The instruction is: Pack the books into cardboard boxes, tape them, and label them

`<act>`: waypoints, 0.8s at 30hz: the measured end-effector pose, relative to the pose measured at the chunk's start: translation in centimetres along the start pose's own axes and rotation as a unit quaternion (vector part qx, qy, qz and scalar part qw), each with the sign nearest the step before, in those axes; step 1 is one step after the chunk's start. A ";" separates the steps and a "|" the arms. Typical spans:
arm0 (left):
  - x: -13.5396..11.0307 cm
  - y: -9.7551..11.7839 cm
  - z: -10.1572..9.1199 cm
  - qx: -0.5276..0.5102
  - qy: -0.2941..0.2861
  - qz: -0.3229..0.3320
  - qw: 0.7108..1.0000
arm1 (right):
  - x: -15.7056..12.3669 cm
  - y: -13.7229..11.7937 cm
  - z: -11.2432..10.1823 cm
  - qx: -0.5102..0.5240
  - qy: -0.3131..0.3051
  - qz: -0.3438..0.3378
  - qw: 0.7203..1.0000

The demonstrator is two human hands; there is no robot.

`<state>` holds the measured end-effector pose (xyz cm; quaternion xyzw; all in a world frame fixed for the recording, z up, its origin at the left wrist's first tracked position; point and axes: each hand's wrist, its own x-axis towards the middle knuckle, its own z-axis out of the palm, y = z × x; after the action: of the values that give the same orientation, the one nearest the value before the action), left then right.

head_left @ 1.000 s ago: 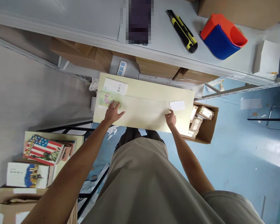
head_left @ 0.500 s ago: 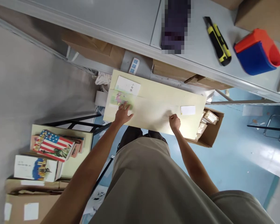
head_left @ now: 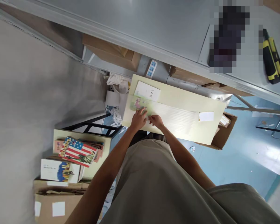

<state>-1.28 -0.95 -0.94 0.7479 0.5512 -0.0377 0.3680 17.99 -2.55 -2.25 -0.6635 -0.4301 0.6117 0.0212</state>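
A white book point(head_left: 148, 90) with a green and pink picture lies on the pale yellow board point(head_left: 200, 130). A thin see-through sheet point(head_left: 175, 116) covers its lower part and stretches rightward, with faint ribs showing. My left hand point(head_left: 138, 120) rests on the sheet over the picture's lower edge, fingers spread. Just right of it, my right hand point(head_left: 156, 120) is closed, its fingertips together at the sheet; what they grip, if anything, is too small to make out. A small white card pad point(head_left: 206, 116) lies toward the board's right end.
Stacked books point(head_left: 78, 151) lie on a stand at left, above a cardboard box point(head_left: 71, 205). Another open box point(head_left: 225, 133) with packets stands at the right. Ahead is a grey bench point(head_left: 154, 28) with a yellow and black utility knife point(head_left: 272, 59). A power strip point(head_left: 151, 68) sits behind the board.
My right hand has moved left across the board to beside my left hand. My left hand stays on the covered picture. The view has shifted, so everything appears further right.
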 end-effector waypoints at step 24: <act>17.0 -6.4 -7.9 -0.118 0.111 -0.197 0.967 | 0.8 -0.2 -2.0 0.118 -0.066 0.140 0.981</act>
<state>-2.82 18.07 -6.33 0.5753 0.7256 0.0386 0.3755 19.41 -0.97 -2.23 -0.6684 -0.2582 0.6974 -0.0146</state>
